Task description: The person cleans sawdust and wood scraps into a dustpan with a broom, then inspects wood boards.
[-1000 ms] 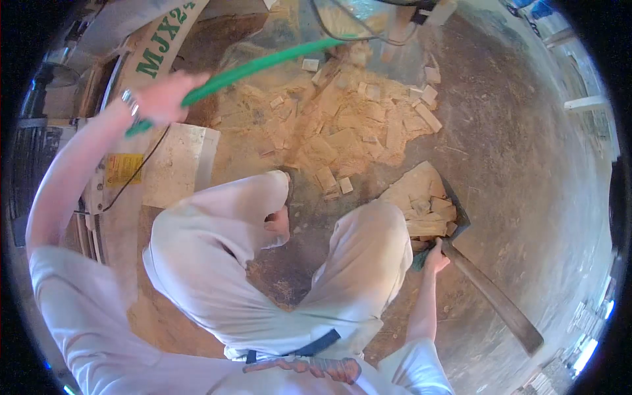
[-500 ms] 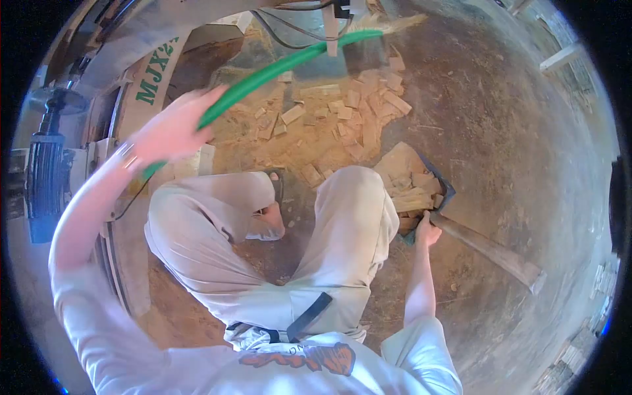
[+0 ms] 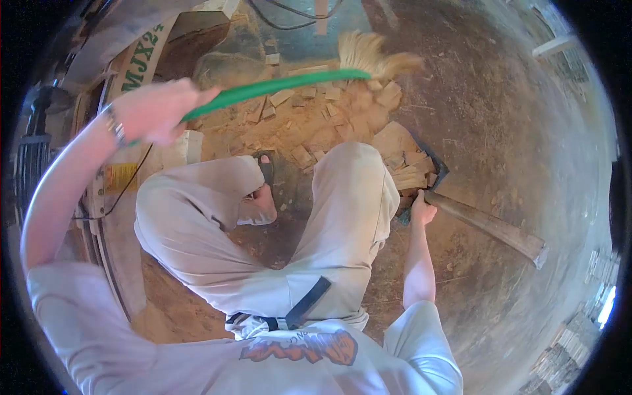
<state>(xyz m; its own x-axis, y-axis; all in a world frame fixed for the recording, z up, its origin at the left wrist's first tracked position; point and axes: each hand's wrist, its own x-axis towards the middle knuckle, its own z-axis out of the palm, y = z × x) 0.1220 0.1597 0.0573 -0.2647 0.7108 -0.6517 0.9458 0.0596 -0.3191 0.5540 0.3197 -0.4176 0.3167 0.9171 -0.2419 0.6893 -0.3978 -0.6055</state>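
My left hand point(image 3: 157, 110) is closed round the green handle of a broom point(image 3: 283, 84), held out toward the upper middle. The broom's straw bristles point(image 3: 376, 55) are slightly blurred, at the far right edge of a spread of wood offcuts and sawdust point(image 3: 263, 131). Beside my right knee, a dark-edged scoop point(image 3: 431, 158) holds wood pieces point(image 3: 409, 172). A long wooden handle point(image 3: 490, 224) reaches from it toward the lower right. My right hand point(image 3: 422, 209) is closed at the scoop's near edge, where the handle begins; part of its grip is hidden.
A machine point(image 3: 145, 56) with green lettering stands at the left, a thin cable hanging near it. Dark cables point(image 3: 289, 25) loop at the top. Stacked wood point(image 3: 569, 349) lies at the lower right. My bent legs point(image 3: 197, 204) are between my arms.
My left hand has moved a little left, and the bristles now show over the right side of the offcuts. My right hand stays at the scoop. The whole view has shifted slightly.
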